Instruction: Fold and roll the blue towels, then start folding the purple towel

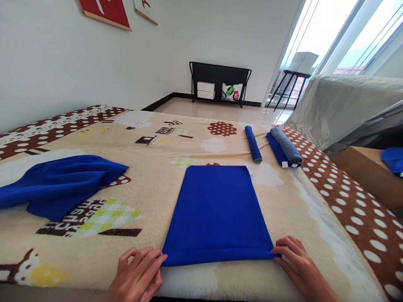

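Observation:
A blue cloth [217,209] lies flat in a rough rectangle on the patterned blanket [151,167]. Along its near edge runs a narrow turned-up strip. My left hand [140,270] is closed on the near left corner, fingertips pinching the fabric. At the opposite near corner, my right hand [297,262] likewise grips the cloth between thumb and fingers. Beyond it to the right rests a rolled blue cloth [253,144]. Beside that roll, a grey-blue roll [286,145] lies partly over another blue cloth piece [277,151] with white tags.
A crumpled blue cloth [69,180] spreads across the left of the bed. On the right stand a cardboard box [362,172] with blue fabric on it and a plastic-covered piece of furniture [352,100]. A black rack [220,73] is by the far wall, near a stool [292,79].

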`<state>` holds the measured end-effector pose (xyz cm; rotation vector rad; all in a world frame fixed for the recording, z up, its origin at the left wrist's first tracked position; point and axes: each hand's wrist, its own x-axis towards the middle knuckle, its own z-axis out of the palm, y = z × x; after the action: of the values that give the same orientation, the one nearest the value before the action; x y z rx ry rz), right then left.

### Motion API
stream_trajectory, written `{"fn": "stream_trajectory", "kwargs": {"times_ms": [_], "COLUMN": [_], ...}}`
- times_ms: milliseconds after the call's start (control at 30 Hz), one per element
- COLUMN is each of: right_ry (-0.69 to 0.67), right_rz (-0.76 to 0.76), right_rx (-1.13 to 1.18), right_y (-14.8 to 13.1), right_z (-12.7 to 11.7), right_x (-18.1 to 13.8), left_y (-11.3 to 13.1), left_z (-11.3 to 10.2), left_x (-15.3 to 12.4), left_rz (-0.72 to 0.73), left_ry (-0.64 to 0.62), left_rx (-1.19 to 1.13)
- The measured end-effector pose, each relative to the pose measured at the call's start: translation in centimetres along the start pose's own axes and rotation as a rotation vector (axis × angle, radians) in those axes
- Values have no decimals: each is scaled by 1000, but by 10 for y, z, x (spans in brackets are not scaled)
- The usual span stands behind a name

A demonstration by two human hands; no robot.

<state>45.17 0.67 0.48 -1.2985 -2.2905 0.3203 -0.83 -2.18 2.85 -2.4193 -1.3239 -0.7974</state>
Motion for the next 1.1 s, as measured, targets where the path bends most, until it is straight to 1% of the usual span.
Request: {"fn": "stream_trajectory", "kwargs": {"times_ms": [67, 100, 167, 267, 367, 467, 533, 600, 700, 767, 833, 900, 1033, 1100], "right_ry": [-79, -115, -157, -152, -116, -58, -14, 53, 215, 317, 380, 401, 341, 325], "right_rz": [10, 16, 34, 66, 87, 99, 106, 110, 96, 66, 25, -16, -104, -141], "right_rx": [59, 88, 130, 138, 99, 49, 19, -16, -70, -103, -126, -120, -18, 25], "right_y": [-4, -6, -9, -10, -7, -1, 3, 7, 8, 0, -15, -37, -84, -98], "right_z": [-9, -12, -14, -8, 0, 6, 9, 13, 21, 29, 38, 48, 66, 70], "right_x": [2, 3, 6, 9, 10, 8, 6, 4, 3, 4, 9, 18, 46, 57], "left_y": [-1, -1, 0, 2, 2, 2, 3, 4, 7, 13, 24, 40, 75, 86], "left_z": [-5, -6, -3, 6, 12, 14, 15, 18, 23, 27, 31, 36, 49, 54], "left_x": [1, 1, 1, -2, -5, -7, -7, -6, -5, -1, 8, 20, 47, 55], "left_rz": [22, 6, -88, -271, -423, -493, -492, -481, -473, -446, -376, -293, -180, -129], "left_ry": [-24, -41, -82, -129, -148, -182, -209, -207, -133, -63, -13, 1, -34, -65], "left_rx": [-47, -82, -162, -256, -289, -290, -277, -230, -107, -23, 20, 9, -128, -218]}}
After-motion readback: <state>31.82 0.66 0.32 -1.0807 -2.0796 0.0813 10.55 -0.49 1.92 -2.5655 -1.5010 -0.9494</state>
